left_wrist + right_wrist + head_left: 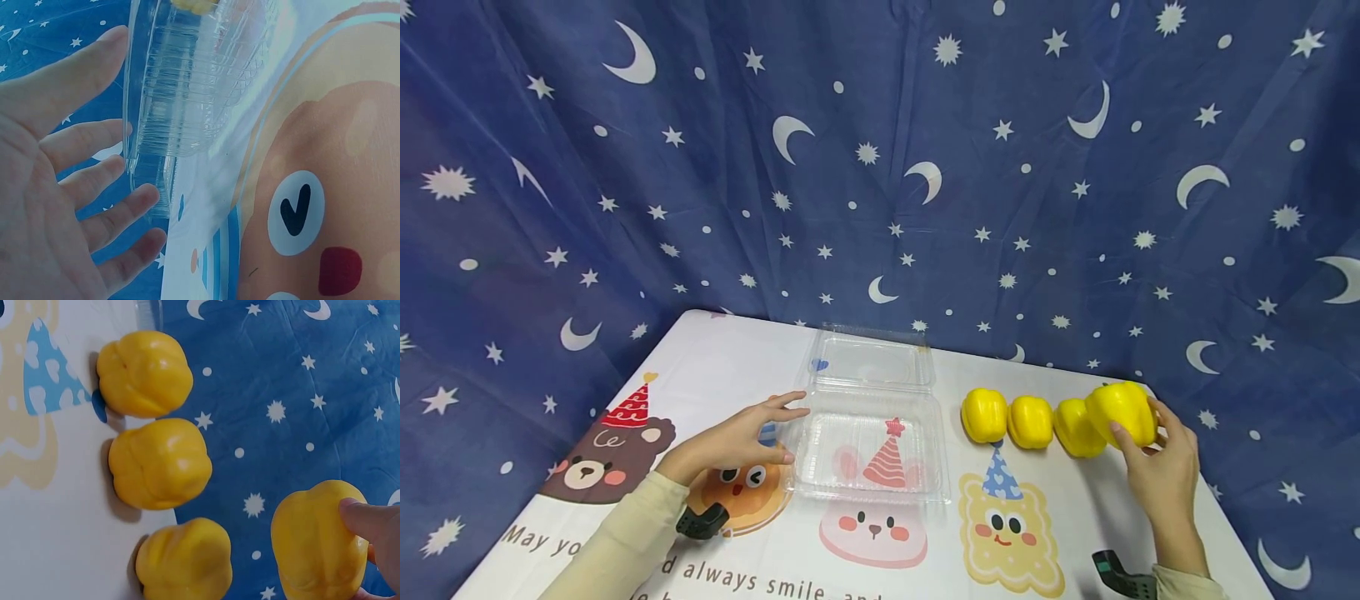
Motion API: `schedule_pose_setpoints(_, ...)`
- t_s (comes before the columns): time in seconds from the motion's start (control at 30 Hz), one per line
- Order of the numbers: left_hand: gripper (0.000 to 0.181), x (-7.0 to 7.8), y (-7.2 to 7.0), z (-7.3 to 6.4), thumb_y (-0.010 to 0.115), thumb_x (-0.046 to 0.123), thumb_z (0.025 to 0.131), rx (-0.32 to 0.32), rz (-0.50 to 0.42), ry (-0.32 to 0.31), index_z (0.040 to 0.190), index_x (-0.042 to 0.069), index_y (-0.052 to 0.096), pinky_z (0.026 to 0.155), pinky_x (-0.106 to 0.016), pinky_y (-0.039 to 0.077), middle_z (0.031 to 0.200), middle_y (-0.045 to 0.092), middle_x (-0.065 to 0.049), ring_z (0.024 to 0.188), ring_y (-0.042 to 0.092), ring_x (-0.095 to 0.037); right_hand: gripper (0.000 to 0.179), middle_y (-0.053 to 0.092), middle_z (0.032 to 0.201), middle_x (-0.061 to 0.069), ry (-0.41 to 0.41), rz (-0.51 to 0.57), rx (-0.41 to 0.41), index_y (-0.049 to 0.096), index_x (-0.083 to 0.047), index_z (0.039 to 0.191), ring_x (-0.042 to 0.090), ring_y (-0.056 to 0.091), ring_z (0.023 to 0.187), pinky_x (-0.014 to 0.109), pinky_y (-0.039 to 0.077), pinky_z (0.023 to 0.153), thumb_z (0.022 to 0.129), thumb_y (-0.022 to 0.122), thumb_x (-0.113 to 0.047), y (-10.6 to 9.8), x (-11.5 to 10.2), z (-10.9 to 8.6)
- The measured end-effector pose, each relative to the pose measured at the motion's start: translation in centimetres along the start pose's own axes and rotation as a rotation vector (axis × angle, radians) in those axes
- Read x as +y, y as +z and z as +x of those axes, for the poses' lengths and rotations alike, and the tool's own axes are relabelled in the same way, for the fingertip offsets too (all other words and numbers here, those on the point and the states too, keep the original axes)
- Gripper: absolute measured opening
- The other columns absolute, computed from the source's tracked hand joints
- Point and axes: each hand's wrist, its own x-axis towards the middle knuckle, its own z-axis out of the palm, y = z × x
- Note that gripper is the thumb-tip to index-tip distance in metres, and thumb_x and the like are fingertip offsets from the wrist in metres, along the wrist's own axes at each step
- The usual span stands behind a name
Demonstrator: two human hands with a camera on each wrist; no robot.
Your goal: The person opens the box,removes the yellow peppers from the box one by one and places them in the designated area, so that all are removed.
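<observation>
My right hand (1163, 475) grips a yellow bell pepper (320, 544) between thumb and fingers, lifted off the table at the right end of a row. Three more yellow bell peppers, a left one (984, 415), a middle one (1031, 422) and a right one (1077, 429), stand on the table beside it. An open clear plastic clamshell box (868, 497) lies in the middle, its lid (872, 387) folded back toward the curtain. At the box's left edge my left hand (741, 435) is spread with fingers extended, fingertips right at the rim in the left wrist view.
The white tablecloth (722, 350) is printed with cartoon animals and lettering. Behind the table's far edge hangs a blue curtain (865, 192) with moons and stars. A dark strap-like device sits at the left wrist (702, 522) and another at the right wrist (1123, 577).
</observation>
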Motion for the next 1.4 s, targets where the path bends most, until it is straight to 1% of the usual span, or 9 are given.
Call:
schedule_pose_setpoints(0.23,0.071,0.0,0.0,0.0,0.08,0.028,0.087,0.001,0.007,-0.001,0.146,0.0,0.052,0.112,-0.068,0.037,0.166,0.029,-0.018,0.15,0.027,-0.049,0.067,0.045,0.141,0.029,0.038,-0.004,0.001,0.039,-0.006,0.155,0.048,0.052,0.119,-0.001,0.028,0.068,0.097,0.069,-0.021,-0.4,1.1,0.6)
schedule_pose_setpoints(0.47,0.07,0.0,0.0,-0.1,0.08,0.028,0.087,0.008,0.014,-0.001,0.146,0.002,0.052,0.111,-0.068,0.039,0.166,0.029,-0.018,0.15,0.029,-0.05,0.066,0.047,0.14,0.029,0.03,-0.022,0.019,0.04,-0.004,0.154,0.045,0.047,0.122,-0.001,0.026,0.067,0.096,0.069,-0.02,-0.7,2.0,1.1)
schedule_pose_setpoints(0.63,0.07,0.0,0.0,-0.2,0.08,0.028,0.087,0.009,0.012,-0.004,0.146,0.003,0.053,0.112,-0.067,0.038,0.166,0.029,-0.017,0.15,0.028,-0.049,0.066,0.047,0.141,0.029,0.053,-0.051,0.027,0.039,-0.006,0.155,0.042,0.046,0.122,0.002,0.026,0.067,0.097,0.067,-0.022,-1.0,2.3,1.4)
schedule_pose_setpoints(0.73,0.07,0.1,0.0,-0.2,0.08,0.027,0.087,0.01,0.006,-0.009,0.146,0.003,0.053,0.113,-0.067,0.037,0.166,0.029,-0.017,0.151,0.026,-0.049,0.066,0.046,0.142,0.028,0.069,-0.062,0.033,0.038,-0.006,0.155,0.041,0.045,0.123,0.012,0.034,0.074,0.098,0.066,-0.023,-1.1,2.5,1.6)
schedule_pose_setpoints(0.83,0.069,0.1,0.0,-0.2,0.08,0.026,0.087,0.012,0.004,-0.013,0.146,0.003,0.053,0.113,-0.067,0.036,0.166,0.029,-0.017,0.152,0.025,-0.049,0.066,0.045,0.143,0.028,0.084,-0.059,0.035,0.038,-0.006,0.155,0.041,0.042,0.125,0.032,0.042,0.087,0.098,0.066,-0.023,-1.1,2.7,1.9)
schedule_pose_setpoints(0.9,0.069,0.1,0.0,-0.2,0.08,0.025,0.087,0.012,0.003,-0.011,0.146,0.002,0.052,0.113,-0.068,0.036,0.166,0.029,-0.017,0.151,0.024,-0.05,0.066,0.045,0.144,0.028,0.096,-0.055,0.037,0.037,-0.006,0.156,0.042,0.041,0.126,0.045,0.041,0.094,0.098,0.065,-0.023,-1.0,3.0,2.0)
schedule_pose_setpoints(1.0,0.069,0.2,0.0,-0.2,0.08,0.023,0.087,0.013,0.002,-0.008,0.146,0.002,0.052,0.113,-0.069,0.036,0.166,0.029,-0.017,0.151,0.024,-0.05,0.066,0.044,0.145,0.03,0.112,-0.042,0.035,0.036,-0.005,0.156,0.043,0.038,0.128,0.058,0.035,0.1,0.099,0.064,-0.023,-0.9,3.3,2.2)
schedule_pose_setpoints(1.27,0.069,0.1,0.1,0.0,0.08,0.022,0.087,0.009,-0.003,-0.015,0.146,0.001,0.052,0.113,-0.069,0.035,0.166,0.029,-0.017,0.151,0.025,-0.05,0.067,0.043,0.144,0.032,0.151,-0.042,0.028,0.035,-0.001,0.155,0.046,0.035,0.129,0.061,0.03,0.102,0.1,0.062,-0.028,-0.6,4.7,2.7)
schedule_pose_setpoints(1.4,0.069,0.1,0.1,0.0,0.079,0.022,0.087,0.005,0.001,-0.02,0.147,0.002,0.052,0.113,-0.069,0.035,0.166,0.029,-0.016,0.151,0.025,-0.049,0.068,0.04,0.145,0.033,0.188,-0.042,0.01,0.032,-0.001,0.156,0.047,0.034,0.131,0.062,0.029,0.105,0.101,0.06,-0.029,-0.2,5.4,2.9)
